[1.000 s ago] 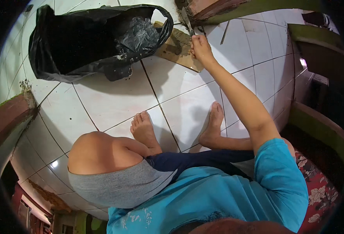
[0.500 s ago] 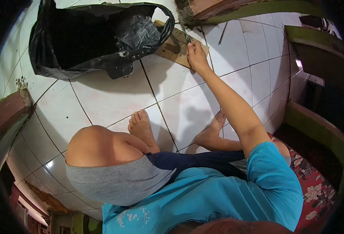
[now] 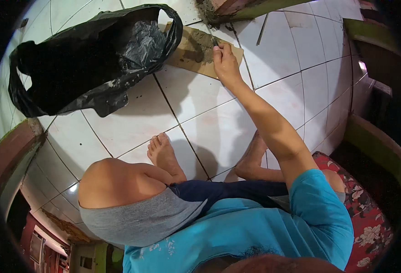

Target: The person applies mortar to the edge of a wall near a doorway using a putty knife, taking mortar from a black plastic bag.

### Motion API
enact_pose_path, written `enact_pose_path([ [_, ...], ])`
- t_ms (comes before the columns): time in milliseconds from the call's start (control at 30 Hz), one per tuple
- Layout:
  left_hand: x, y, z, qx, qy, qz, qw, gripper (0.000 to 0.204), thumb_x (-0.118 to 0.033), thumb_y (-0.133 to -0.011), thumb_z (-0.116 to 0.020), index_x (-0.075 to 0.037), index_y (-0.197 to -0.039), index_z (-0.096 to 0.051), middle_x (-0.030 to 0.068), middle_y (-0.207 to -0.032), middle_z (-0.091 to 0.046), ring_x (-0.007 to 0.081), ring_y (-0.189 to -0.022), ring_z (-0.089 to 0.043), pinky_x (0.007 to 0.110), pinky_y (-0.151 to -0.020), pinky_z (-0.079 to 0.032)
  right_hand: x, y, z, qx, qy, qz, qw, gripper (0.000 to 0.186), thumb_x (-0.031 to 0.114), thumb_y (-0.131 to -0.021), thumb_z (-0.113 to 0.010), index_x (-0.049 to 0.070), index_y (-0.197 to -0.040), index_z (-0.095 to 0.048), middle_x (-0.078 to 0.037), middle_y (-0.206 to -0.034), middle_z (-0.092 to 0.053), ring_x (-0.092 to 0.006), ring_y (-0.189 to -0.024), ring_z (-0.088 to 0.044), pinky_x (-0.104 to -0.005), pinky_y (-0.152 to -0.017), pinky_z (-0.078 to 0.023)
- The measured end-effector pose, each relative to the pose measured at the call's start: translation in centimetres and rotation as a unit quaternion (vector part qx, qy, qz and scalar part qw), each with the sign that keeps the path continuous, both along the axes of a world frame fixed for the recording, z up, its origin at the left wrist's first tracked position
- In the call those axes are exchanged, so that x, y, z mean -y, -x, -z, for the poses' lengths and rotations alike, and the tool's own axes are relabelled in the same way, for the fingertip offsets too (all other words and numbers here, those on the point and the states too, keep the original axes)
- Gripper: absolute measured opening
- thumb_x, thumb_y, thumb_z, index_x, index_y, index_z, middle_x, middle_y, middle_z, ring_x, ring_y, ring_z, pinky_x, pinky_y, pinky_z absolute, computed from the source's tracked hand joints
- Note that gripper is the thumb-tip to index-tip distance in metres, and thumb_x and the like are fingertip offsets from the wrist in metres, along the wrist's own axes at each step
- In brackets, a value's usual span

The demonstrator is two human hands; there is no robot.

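Observation:
My right hand (image 3: 226, 65) is closed around a small dark tool (image 3: 214, 42), most of it hidden by the fingers; its exact kind cannot be made out. Hand and tool are over a piece of brown cardboard (image 3: 192, 65) lying on the tiled floor. Grey-brown, mortar-like paste (image 3: 199, 40) is spread across the cardboard, just left of my fingers. A black plastic bag (image 3: 111, 93) gapes wide to the left, its rim overlapping the cardboard's left end, with crumpled plastic inside. My left hand is out of the picture.
A thin dark strip (image 3: 262, 29) rests on the floor beyond my hand. Wooden frame pieces (image 3: 255, 10) with rough mortar at their foot stand at the top. Other frame parts edge the left and right. My bare feet (image 3: 164, 154) are on the white tiles, beside red floral fabric (image 3: 364, 218).
The black bag appears farther left, uncovering more of the cardboard and paste. My right hand stays over the cardboard, still gripping the tool. The whole view has shifted slightly.

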State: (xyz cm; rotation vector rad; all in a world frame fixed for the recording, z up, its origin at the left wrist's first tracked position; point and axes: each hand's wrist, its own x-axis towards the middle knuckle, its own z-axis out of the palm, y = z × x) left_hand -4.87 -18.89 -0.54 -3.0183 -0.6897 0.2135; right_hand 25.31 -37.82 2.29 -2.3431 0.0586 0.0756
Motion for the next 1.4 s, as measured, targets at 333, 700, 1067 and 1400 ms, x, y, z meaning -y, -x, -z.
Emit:
enact_pose_path([
  [333,-0.6,2.4,4.3,-0.034,-0.028,-0.024,0.999,0.024,-0.037,-0.104,-0.045,-0.021,-0.110,-0.061,0.0019,-0.120,-0.068,0.0270,-0.110,-0.065,0.048,-0.087,-0.051,-0.5,-0.6,-0.9,0.030,-0.011,0.000,0.999,0.032,0.028,-0.106,-0.049,-0.002,-0.115,-0.053,-0.024,-0.096,-0.069,-0.0385,-0.087,-0.069,-0.0451,-0.079,-0.052],
  [700,-18.8,-3.8,0.1,0.165,-0.033,-0.357,0.919,0.062,-0.052,-0.106,-0.032,-0.001,-0.136,-0.048,0.0202,-0.146,-0.045,0.0353,-0.139,-0.038,0.049,-0.114,-0.028,-2.5,0.1,-3.6,0.007,-0.071,0.050,0.996,0.035,0.032,-0.106,-0.048,-0.002,-0.114,-0.052,-0.024,-0.095,-0.069,-0.0410,-0.089,-0.067,-0.0493,-0.079,-0.050],
  [1067,-26.2,2.7,8.7,0.064,-0.293,-0.206,0.932,0.077,-0.058,-0.106,-0.030,0.007,-0.144,-0.044,0.0272,-0.156,-0.037,0.0390,-0.151,-0.028,0.051,-0.123,-0.021,-2.7,-0.8,-2.8,0.051,-0.049,0.026,0.997,0.033,0.030,-0.107,-0.048,-0.002,-0.112,-0.051,-0.022,-0.091,-0.068,-0.0375,-0.083,-0.067,-0.0468,-0.077,-0.051],
  [1400,-21.4,-3.7,2.2,0.171,-0.099,-0.359,0.912,0.073,-0.056,-0.105,-0.033,0.006,-0.142,-0.044,0.0270,-0.154,-0.039,0.0401,-0.149,-0.030,0.056,-0.120,-0.024,-0.7,-1.9,-2.4,-0.012,-0.035,0.025,0.999,0.035,0.032,-0.106,-0.050,-0.002,-0.114,-0.054,-0.020,-0.092,-0.071,-0.0316,-0.082,-0.069,-0.0414,-0.075,-0.052],
])
